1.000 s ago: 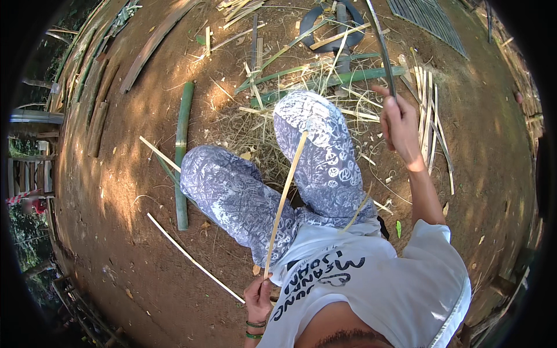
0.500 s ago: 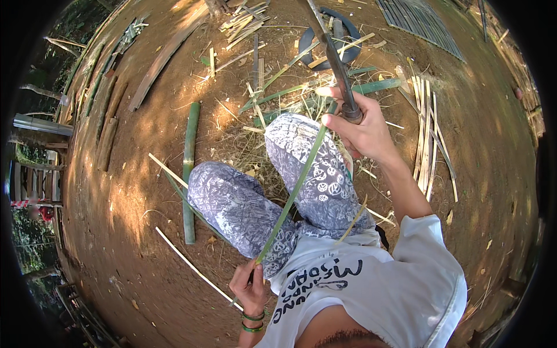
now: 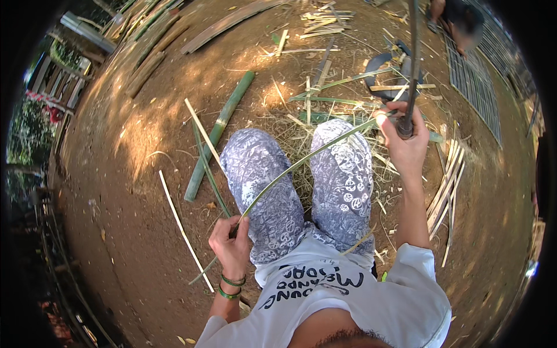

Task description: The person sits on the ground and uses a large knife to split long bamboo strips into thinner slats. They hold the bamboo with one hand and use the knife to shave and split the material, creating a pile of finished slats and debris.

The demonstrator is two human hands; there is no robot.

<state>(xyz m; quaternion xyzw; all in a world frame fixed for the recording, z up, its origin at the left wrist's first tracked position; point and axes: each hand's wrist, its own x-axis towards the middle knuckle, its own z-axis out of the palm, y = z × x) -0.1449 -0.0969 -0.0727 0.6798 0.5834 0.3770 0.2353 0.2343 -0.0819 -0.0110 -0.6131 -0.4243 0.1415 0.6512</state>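
A long thin green bamboo strip [image 3: 303,159] runs across my knees in a slight bow. My left hand [image 3: 230,246] is closed on its lower end, beside my left thigh. Beyond my right knee, my right hand [image 3: 408,152] pinches the far end between thumb and fingers. The same hand also holds a long, dark, knife-like tool [image 3: 412,75], which stands up past the top edge of the view. Where the tool meets the strip is hard to make out. A short tail of strip [image 3: 204,271] shows below my left hand.
A green bamboo pole [image 3: 219,136] and pale strips [image 3: 184,232] lie left of my knees. Split strips [image 3: 445,188] are piled at right. A black ring [image 3: 380,66] lies ahead. Another person [image 3: 464,26] crouches by a slatted bamboo mat [image 3: 477,95].
The view has swung, so the ground appears shifted, and another person has come into sight at upper right. The strip now bows more and lies flatter across both knees. Both hands keep their hold.
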